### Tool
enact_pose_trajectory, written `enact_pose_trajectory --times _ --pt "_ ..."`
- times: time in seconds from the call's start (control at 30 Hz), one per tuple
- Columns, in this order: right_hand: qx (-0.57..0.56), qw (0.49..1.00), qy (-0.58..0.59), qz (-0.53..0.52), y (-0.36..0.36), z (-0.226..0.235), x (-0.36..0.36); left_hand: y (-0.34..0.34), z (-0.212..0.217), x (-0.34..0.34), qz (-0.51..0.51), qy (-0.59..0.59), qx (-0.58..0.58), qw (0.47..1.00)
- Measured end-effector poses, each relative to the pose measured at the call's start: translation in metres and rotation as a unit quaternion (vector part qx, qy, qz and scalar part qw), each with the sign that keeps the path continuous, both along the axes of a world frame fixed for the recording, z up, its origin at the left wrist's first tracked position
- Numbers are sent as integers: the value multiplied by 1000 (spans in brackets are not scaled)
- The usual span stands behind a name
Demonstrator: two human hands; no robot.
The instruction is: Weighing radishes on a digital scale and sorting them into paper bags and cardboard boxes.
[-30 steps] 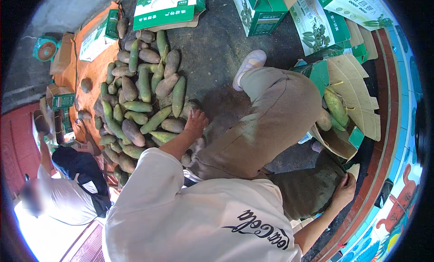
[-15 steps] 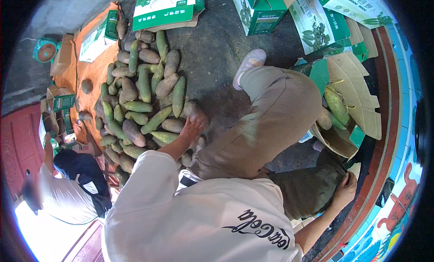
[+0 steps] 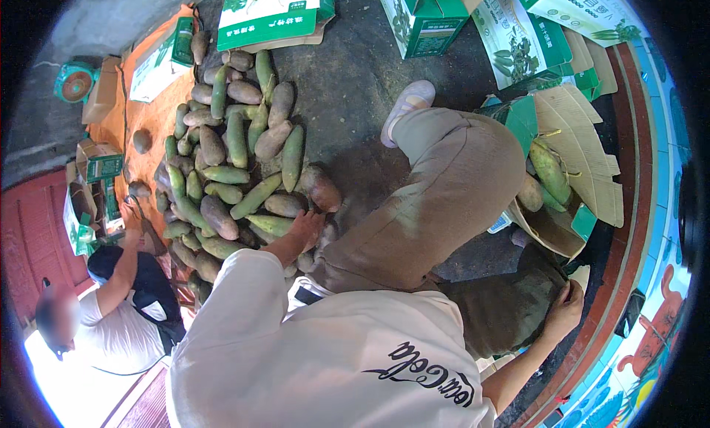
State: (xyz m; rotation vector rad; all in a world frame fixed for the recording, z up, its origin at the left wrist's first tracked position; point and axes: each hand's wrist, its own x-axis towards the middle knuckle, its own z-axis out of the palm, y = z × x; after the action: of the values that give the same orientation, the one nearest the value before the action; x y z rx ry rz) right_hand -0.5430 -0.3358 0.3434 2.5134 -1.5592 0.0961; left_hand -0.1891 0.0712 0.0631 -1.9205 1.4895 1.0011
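My left hand (image 3: 308, 230) is at the near right edge of a pile of green and purplish radishes (image 3: 235, 140). Its fingers curl over a purplish radish (image 3: 326, 239) beside my thigh, which is partly hidden by the hand. Just beyond the fingers lies a larger reddish-purple radish (image 3: 322, 189), apart from the hand. My right hand (image 3: 565, 310) is at my right knee, closed on the dark trouser leg (image 3: 521, 302); some of its fingers are hidden.
An opened carton (image 3: 584, 136) holding several radishes stands right of my legs. Green-and-white cartons (image 3: 433, 29) line the far side. A co-worker (image 3: 122, 302) in a white shirt is at the left, one arm stretched toward the orange sheet (image 3: 151, 132). A fan (image 3: 76, 83) stands behind.
My left hand has come off the large reddish-purple radish and moved back toward me to the one beside my thigh. The co-worker's arm has swung right. My right hand stays put.
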Motion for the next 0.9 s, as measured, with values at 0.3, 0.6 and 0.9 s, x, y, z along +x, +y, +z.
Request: enact_pose_trajectory --times 0.3,0.6,0.9 --pt "6 1000 3 -3 -2 0 -4 14 -10 -6 26 30 75 996" --pt "19 1000 5 -19 1 2 3 12 -21 -9 0 16 98 995" --pt "10 999 -25 -30 2 5 3 0 -9 -5 31 -11 -13 999"
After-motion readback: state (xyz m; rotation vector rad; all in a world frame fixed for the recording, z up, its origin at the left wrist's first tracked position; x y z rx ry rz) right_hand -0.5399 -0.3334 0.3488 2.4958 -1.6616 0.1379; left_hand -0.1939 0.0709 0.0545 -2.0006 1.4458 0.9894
